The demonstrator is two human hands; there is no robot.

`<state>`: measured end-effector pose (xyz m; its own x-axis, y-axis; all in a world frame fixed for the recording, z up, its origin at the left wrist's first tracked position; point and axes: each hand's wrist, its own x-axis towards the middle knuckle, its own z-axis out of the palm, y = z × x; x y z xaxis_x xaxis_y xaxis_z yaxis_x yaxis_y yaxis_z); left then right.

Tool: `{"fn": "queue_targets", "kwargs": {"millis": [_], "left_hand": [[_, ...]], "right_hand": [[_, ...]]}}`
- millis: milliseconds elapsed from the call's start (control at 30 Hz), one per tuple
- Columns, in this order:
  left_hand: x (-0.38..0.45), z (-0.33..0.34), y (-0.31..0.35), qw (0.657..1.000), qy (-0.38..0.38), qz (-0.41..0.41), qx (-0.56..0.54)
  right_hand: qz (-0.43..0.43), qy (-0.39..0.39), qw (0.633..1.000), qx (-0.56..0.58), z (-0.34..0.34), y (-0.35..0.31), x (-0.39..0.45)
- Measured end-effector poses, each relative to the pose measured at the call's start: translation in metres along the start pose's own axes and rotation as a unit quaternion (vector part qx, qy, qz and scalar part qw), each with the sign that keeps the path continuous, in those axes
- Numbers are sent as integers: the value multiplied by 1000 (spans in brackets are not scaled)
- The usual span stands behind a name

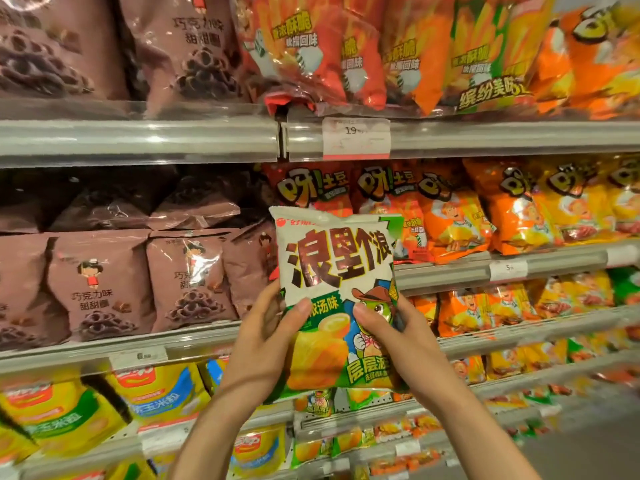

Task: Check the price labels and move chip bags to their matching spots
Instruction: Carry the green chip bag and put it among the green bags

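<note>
I hold a white and green chip bag [337,271] upright in front of the shelves, at the middle of the view. My left hand [266,337] grips its lower left edge, thumb on the front. My right hand [398,344] grips its lower right side, thumb across a cartoon figure. A white price label [356,137] marked 19 sits on the upper shelf rail above the bag. Another small price label [508,269] marked 5 is on the rail to the right.
Brown chocolate ring snack bags [100,289] fill the left shelves. Orange potato stick bags [453,220] crowd the right shelves. Yellow corn snack bags [152,393] lie on the lower left shelf, under a rail with a blurred label [138,356].
</note>
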<state>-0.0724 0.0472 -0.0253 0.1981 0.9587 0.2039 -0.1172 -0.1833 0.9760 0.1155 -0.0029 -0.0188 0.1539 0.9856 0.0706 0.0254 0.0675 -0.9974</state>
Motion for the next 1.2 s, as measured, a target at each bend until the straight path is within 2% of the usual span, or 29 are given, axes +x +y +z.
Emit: {"fn": "queue_targets", "kwargs": {"millis": [200,400,567,867,1067,1200], "left_hand": [[-6,48,-21,998,-45,-47,-16],[-3,138,-33,991,-121,-59,14],[1,248,-41,980,-187,-70,19],[-8,498,-61,954,-287,-73,40],[6,615,-68,950,-302,-63,54],[27,675,-77,945,-308,-94,49]], "right_hand": [[33,59,998,0,-47,17,-22],[57,130,989,36,-131,27,-43],[57,193,978,51,-235,37,-66],[52,282,953,95,-464,44,-120],[60,314,942,98,-571,39,-125],[70,325,938,102,-629,41,-105]]}}
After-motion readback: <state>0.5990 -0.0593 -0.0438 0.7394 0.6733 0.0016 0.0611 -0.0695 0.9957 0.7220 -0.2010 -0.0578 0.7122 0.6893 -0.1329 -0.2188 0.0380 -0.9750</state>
